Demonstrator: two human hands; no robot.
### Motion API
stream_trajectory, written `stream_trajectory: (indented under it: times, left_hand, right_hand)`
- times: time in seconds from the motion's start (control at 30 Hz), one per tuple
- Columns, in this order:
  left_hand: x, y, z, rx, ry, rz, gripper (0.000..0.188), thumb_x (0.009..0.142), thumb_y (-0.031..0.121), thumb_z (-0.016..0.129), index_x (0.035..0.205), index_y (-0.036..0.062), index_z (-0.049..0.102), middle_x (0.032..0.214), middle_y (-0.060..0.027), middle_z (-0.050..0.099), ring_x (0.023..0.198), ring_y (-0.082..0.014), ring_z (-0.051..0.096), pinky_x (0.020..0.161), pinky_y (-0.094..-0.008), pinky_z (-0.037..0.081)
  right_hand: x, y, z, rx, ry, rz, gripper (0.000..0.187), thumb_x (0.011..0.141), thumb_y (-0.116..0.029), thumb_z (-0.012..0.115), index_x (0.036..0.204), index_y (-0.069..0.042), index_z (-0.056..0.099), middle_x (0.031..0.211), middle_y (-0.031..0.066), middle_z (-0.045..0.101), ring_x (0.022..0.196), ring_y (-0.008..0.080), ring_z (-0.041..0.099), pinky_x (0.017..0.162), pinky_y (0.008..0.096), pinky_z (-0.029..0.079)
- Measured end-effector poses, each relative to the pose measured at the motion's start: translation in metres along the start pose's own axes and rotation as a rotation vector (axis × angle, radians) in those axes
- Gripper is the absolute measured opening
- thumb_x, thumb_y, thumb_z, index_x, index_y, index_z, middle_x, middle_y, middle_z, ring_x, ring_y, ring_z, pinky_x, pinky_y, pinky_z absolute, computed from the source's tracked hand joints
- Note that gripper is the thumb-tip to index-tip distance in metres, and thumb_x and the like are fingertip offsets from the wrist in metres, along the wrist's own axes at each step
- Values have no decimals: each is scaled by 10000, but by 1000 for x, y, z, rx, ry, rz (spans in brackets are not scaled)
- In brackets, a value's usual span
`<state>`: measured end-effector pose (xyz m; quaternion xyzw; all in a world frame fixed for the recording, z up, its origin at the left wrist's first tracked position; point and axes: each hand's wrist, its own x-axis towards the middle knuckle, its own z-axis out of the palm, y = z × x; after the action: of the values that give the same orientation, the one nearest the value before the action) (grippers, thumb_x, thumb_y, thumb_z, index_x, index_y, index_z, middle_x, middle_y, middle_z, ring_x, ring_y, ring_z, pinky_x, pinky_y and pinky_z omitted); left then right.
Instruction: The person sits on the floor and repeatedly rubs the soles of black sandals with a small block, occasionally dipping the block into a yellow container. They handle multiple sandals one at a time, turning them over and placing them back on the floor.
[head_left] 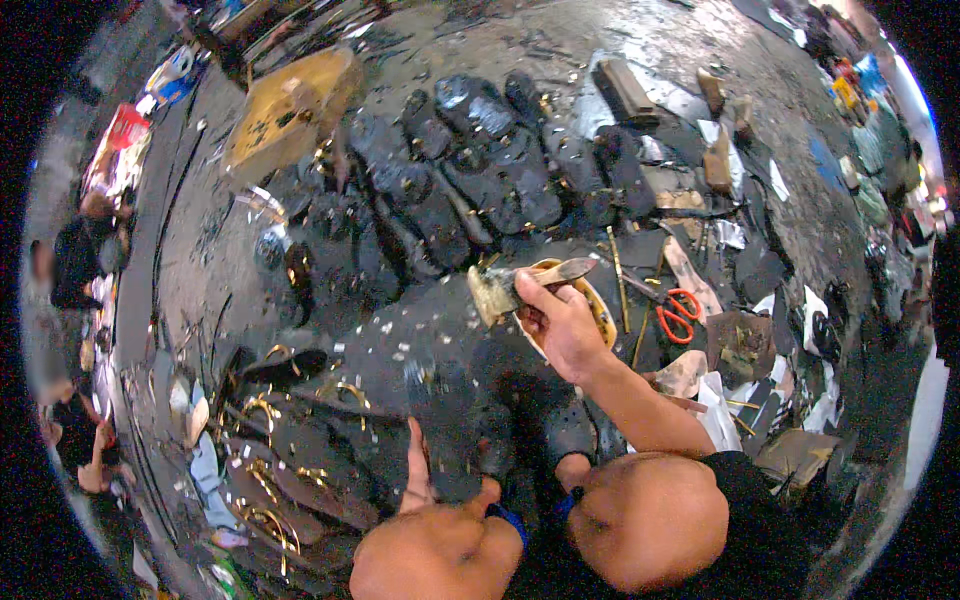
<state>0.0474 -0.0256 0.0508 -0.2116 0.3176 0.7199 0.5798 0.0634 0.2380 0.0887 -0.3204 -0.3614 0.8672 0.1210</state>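
Note:
My right hand [562, 322] grips a brush by its wooden handle [562, 271]. The glue-caked bristles [490, 293] point left, just over the rim of a yellowish round tin [603, 312] that lies under the hand. My left hand [418, 478] is low in the view, by my knees. It rests on a dark flat shoe sole [445, 430], with one finger stretched along the sole's left edge and the thumb at its near edge. The two hands are well apart.
Rows of dark sandal soles [480, 170] lie on the wet ground beyond. Red-handled scissors [680, 315] sit right of the tin among scraps. Gold-coloured straps [262, 415] lie at the left, a yellow-brown board [285, 110] at the far left. People [80, 255] sit at the left edge.

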Motion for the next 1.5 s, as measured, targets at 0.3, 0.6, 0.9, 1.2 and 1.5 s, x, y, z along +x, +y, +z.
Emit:
stream_trajectory:
  times: [0.3,0.6,0.9,1.2,1.5]
  left_hand:
    - [65,91,77,-21,32,625,774,888,757,465,1166,51,615,981,-50,685,852,-200,677,744,-340,568]
    - [71,79,66,-116,-302,433,831,900,703,528,1327,-9,556,1250,-134,652,1057,-256,657,908,-366,541]
    - [78,87,70,-44,-128,528,725,864,727,558,1132,58,639,927,-77,697,848,-214,669,722,-349,573]
    - [86,87,57,6,-20,628,728,923,707,474,1269,74,565,1102,-92,674,938,-238,662,829,-386,560]
    - [39,100,-42,1998,190,824,859,700,416,790,1421,72,474,1438,-161,504,1355,-382,425,1159,-516,273]
  right_hand:
    - [3,23,19,-997,-119,-626,227,878,-203,736,971,-8,669,915,107,715,843,224,693,776,340,534]
    - [-4,-9,58,-492,-119,-358,245,887,-181,754,1063,-34,667,931,54,667,929,135,623,858,312,485]
    - [27,12,3,-765,43,-501,218,881,-221,729,973,-27,687,947,145,731,871,286,714,808,379,545]
    - [5,-2,-7,-737,-173,-119,276,952,-247,687,1102,-15,692,974,51,699,950,122,621,869,322,498]
    - [51,-11,-91,-354,92,4,337,907,-274,741,1092,-3,666,952,43,696,823,156,667,761,339,558]
